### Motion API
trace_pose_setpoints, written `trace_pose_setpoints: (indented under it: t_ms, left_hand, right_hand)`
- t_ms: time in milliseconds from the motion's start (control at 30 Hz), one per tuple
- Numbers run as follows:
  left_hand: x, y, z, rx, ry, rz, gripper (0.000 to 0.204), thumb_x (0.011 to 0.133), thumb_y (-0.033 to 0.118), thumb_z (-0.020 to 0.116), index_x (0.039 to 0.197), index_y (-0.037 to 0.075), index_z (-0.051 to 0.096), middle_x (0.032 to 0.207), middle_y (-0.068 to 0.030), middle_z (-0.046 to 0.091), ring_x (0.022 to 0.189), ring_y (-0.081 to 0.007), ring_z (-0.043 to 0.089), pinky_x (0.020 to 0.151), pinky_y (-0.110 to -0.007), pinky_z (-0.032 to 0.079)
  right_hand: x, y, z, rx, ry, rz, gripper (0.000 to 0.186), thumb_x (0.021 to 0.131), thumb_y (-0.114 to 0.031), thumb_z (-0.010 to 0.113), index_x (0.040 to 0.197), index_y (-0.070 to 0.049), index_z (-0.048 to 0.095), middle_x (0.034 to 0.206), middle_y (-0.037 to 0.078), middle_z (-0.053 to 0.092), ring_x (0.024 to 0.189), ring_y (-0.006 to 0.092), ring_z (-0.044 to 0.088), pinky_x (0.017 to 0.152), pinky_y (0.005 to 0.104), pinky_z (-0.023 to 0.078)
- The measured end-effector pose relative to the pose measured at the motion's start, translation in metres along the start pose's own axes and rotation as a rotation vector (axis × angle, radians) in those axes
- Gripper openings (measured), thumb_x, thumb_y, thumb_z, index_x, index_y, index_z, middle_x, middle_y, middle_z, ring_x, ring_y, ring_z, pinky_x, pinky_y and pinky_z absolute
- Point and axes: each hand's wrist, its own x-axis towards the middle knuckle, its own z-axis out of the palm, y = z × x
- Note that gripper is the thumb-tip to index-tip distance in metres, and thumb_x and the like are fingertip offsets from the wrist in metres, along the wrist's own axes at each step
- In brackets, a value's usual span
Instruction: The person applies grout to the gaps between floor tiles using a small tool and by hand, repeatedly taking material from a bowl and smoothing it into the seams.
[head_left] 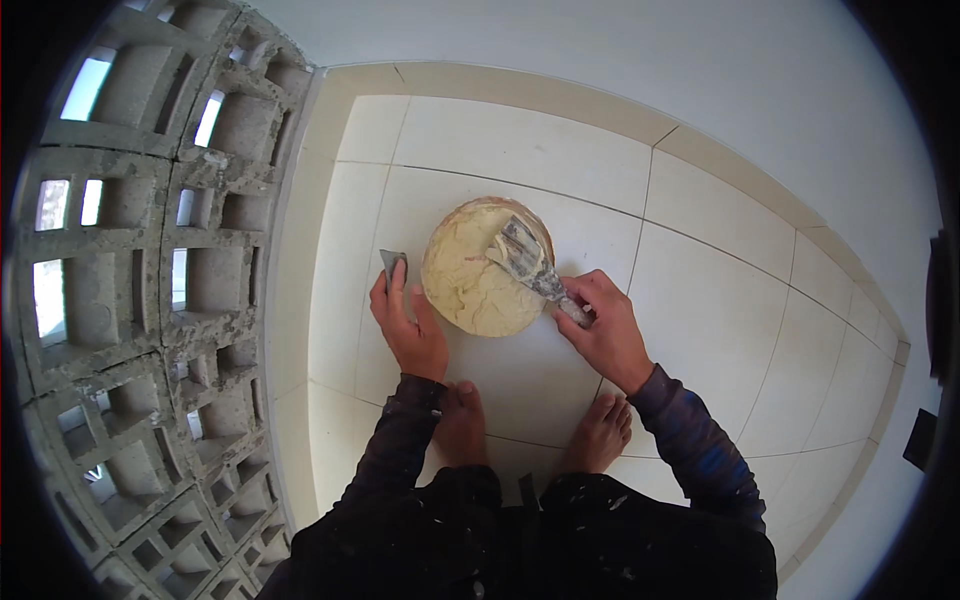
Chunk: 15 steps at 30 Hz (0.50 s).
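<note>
Your right fingers [594,288] gripped the probably light, stiff scraper [528,258] by its handle, the surest hold, over soft-looking paste [468,278]; your left fingers [397,288] held a grey plate [389,259].

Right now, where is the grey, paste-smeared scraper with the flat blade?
In the head view, the scraper is just right of centre, gripped in the right hand, its blade over the upper right of the round, pale yellow mass.

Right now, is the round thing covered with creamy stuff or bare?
Covered: cream paste spreads across nearly its whole top, under the scraper in the right hand. Depth: cannot tell.
</note>
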Motion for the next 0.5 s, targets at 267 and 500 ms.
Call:
trace_pose_setpoints:
  t_ms: [267, 500]
  left_hand:
    - [0.007, 0.002, -0.034, -0.792, -0.164, -0.376, 0.032, 0.095, 0.003, 0.066, 0.124, 0.002, 0.052, 0.118, -0.0135, 0.060, 0.099, -0.0173, 0.063, 0.081, -0.028, 0.052]
    - [-0.027, 0.041, -0.064, -1.114, -0.696, -0.858, 0.052, 0.090, 0.000, 0.071, 0.128, 0.004, 0.036, 0.106, -0.0142, 0.065, 0.082, -0.0156, 0.067, 0.069, -0.027, 0.054]
  right_hand:
    - [0.031, -0.025, 0.003, -0.334, 0.131, -0.316, 0.033, 0.083, -0.008, 0.075, 0.114, -0.004, 0.064, 0.101, 0.012, 0.063, 0.086, 0.0319, 0.063, 0.072, 0.0390, 0.052]
    - [-0.013, -0.074, 0.012, 0.128, -0.225, -0.125, 0.057, 0.082, -0.005, 0.079, 0.135, -0.006, 0.058, 0.114, 0.013, 0.064, 0.097, 0.0265, 0.064, 0.082, 0.0340, 0.055]
